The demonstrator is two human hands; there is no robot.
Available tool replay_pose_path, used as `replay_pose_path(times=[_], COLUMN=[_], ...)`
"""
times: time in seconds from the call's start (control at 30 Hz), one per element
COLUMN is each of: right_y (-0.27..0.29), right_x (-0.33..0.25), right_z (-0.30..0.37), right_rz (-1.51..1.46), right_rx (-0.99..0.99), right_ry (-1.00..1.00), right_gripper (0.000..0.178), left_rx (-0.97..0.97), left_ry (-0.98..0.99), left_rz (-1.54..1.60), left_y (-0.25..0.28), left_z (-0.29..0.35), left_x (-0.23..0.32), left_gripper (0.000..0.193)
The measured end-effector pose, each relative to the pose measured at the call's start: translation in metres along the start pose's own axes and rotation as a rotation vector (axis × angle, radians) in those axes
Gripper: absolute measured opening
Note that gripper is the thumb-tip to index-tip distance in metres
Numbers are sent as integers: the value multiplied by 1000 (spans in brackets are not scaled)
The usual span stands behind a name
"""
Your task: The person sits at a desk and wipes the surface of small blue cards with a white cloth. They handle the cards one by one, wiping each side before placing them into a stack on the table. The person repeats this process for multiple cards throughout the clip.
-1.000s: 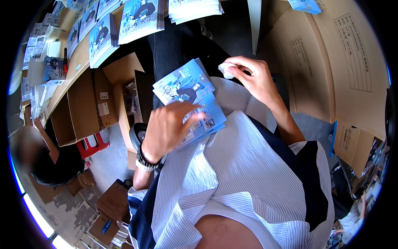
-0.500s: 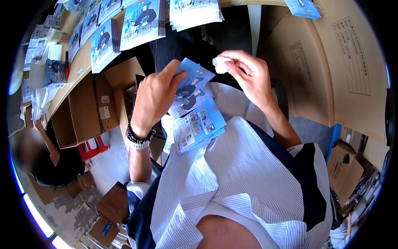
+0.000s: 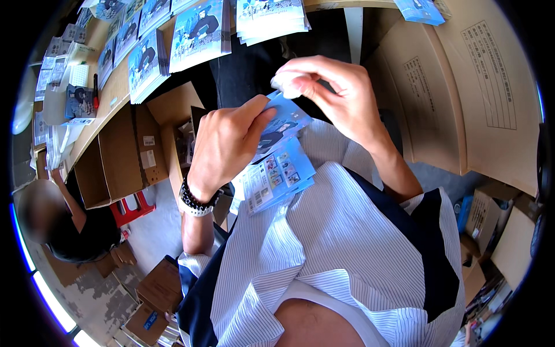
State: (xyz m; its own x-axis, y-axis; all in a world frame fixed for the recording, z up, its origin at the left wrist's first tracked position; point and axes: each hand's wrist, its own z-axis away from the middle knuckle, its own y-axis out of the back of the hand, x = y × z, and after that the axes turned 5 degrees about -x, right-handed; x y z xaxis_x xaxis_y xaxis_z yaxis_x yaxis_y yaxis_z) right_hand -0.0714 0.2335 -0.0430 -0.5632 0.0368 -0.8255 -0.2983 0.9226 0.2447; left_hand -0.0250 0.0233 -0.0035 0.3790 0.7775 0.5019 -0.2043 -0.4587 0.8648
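Note:
Over my lap, my left hand (image 3: 228, 141) grips a blue illustrated card or thin packet (image 3: 284, 122) along its left side, thumb on the front face. My right hand (image 3: 347, 104) pinches a small whitish, soft-looking wad (image 3: 285, 84) between thumb and fingers. The wad is right at the packet's top edge; whether the two touch I cannot tell. Below them, a few similar blue packets (image 3: 280, 176) lie on my striped shirt, with small pictures and a printed label showing. My left fingers behind the packet are hidden.
Ahead, a table edge (image 3: 118, 113) carries several stacks of illustrated packets (image 3: 199, 32). Open cardboard boxes (image 3: 121, 156) stand beneath it on the left. Large cardboard cartons (image 3: 457, 92) rise at my right. A person in black (image 3: 81, 231) sits at far left near a red stool (image 3: 136, 208).
My right hand has moved left with the white wad, to the packet's top edge. My left hand and packet have shifted slightly right and down.

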Motion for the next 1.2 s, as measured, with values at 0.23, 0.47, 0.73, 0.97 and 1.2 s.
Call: replay_pose_path(times=[0.23, 0.47, 0.73, 0.97, 1.2], right_y=[-1, 6, 26, 13, 2], right_x=[-1, 55, 52, 55, 53], right_z=[6, 88, 75, 78, 75], right_rz=[97, 261, 196, 181, 103], right_rx=[-72, -284, -118, -127, -156], right_ry=[-8, -247, -364, -328, -361], right_gripper=[19, 16, 18, 19, 18], left_rx=[112, 667, -101, -33, 73], left_ry=[54, 330, 55, 43, 56], left_rz=[206, 422, -58, -25, -201], left_y=[-6, 54, -18, -42, -64], left_z=[5, 28, 60, 29, -13], left_x=[-3, -36, 2, -15, -71], left_gripper=[16, 32, 23, 27, 49])
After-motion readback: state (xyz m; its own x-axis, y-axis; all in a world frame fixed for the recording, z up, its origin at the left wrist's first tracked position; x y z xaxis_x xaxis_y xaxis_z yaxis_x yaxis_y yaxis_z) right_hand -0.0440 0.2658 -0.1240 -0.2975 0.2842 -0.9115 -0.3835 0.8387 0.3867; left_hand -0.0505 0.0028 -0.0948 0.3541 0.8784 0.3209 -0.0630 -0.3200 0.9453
